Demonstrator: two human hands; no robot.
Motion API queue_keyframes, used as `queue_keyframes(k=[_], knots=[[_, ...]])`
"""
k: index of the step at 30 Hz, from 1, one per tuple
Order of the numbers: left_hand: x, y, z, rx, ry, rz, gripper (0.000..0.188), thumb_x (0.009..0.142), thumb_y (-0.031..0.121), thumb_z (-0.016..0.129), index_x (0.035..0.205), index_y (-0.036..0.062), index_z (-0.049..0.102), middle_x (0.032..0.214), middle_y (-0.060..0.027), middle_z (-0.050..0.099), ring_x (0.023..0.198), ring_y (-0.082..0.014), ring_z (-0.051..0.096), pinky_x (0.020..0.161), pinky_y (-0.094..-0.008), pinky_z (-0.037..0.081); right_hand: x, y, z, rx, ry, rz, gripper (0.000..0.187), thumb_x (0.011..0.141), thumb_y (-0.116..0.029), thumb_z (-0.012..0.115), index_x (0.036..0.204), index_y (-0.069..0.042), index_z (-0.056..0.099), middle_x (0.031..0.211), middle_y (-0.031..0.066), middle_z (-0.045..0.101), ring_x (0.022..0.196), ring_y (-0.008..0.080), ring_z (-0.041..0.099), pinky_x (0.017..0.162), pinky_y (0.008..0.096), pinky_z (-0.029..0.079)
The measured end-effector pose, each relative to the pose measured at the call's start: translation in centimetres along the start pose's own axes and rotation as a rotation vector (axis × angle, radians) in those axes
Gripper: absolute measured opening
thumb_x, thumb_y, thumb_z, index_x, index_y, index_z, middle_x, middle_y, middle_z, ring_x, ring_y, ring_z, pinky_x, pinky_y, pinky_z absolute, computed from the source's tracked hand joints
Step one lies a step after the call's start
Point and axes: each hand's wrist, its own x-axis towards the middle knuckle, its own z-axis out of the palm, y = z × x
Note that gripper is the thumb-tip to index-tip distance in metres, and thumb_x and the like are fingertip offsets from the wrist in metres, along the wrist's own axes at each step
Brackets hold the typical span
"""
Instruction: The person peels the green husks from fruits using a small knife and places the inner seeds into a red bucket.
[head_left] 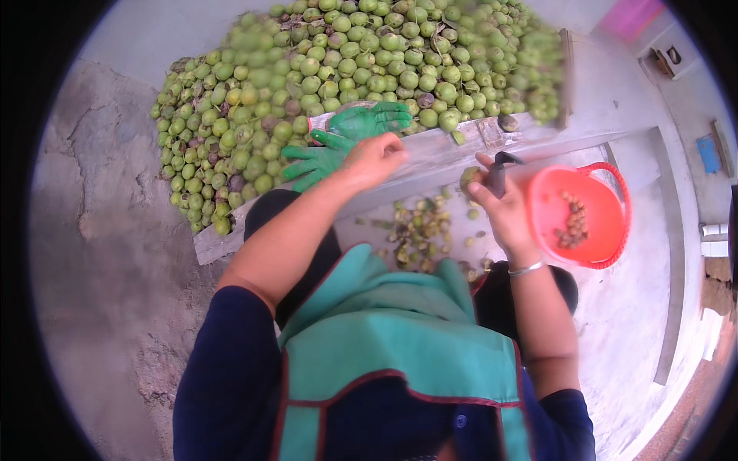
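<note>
Two hands busy! Right of centre, the right hand [504,211] curls fingers round a green fruit [470,177] and dark tool [497,181]; upper-middle, the left hand's [374,161] fingers curl (holding anything? can't tell). Likely husking; next calls for steady prying.

Head-worn cam, L of fisheye pair: wide view, looks dn/fwd, apron [400,346] close, fruit pile [346,69] farther.
</note>
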Motion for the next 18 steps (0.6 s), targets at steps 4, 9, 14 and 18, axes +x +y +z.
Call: queue_keyframes(k=[4, 9, 14, 18], knots=[[5.2, -7.0, -12.5, 0.499, 0.690, -0.081, 0.030, 0.085, 0.022, 0.065, 0.110, 0.0066, 0.063, 0.106, -0.0160, 0.068, 0.099, -0.0312, 0.065, 0.085, -0.0404, 0.051, -0.4, -1.4, -1.5, 0.079, 0.091, 0.077, 0.056, 0.091, -0.016, 0.067, 0.140, -0.001, 0.042, 0.106, 0.0016, 0.059, 0.098, 0.0129, 0.061, 0.083, 0.0262, 0.053], [5.8, -13.1, -16.3, 0.884, 0.508, -0.498, 0.026, 0.082, 0.031, 0.069, 0.089, 0.0052, 0.068, 0.096, -0.0148, 0.070, 0.093, -0.0315, 0.065, 0.083, -0.0384, 0.051, -0.1, -2.4, -1.7, 0.111, 0.050, 0.054, 0.057, 0.092, -0.016, 0.067, 0.139, 0.001, 0.041, 0.105, 0.0014, 0.059, 0.099, 0.0151, 0.063, 0.081, 0.0256, 0.052], [6.7, -12.0, -15.6, 0.765, 0.412, -0.380, 0.032, 0.085, 0.032, 0.064, 0.095, 0.0025, 0.071, 0.099, -0.0170, 0.070, 0.094, -0.0292, 0.066, 0.081, -0.0382, 0.051, 0.8, -2.1, -2.0, 0.075, 0.055, -0.026, 0.057, 0.091, -0.017, 0.067, 0.138, 0.002, 0.042, 0.104, 0.0016, 0.058, 0.097, 0.0159, 0.064, 0.079, 0.0261, 0.052], [5.8, -9.5, -16.7, 0.137, 0.675, -0.148, 0.024, 0.088, 0.025, 0.062, 0.086, 0.0015, 0.068, 0.083, -0.0086, 0.069, 0.074, -0.0184, 0.064, 0.068, -0.0328, 0.049, 1.2, -1.8, -1.8, 0.200, 0.032, 0.031, 0.055, 0.092, -0.018, 0.067, 0.137, 0.002, 0.042, 0.105, 0.0019, 0.058, 0.099, 0.0175, 0.064, 0.081, 0.0270, 0.052]])
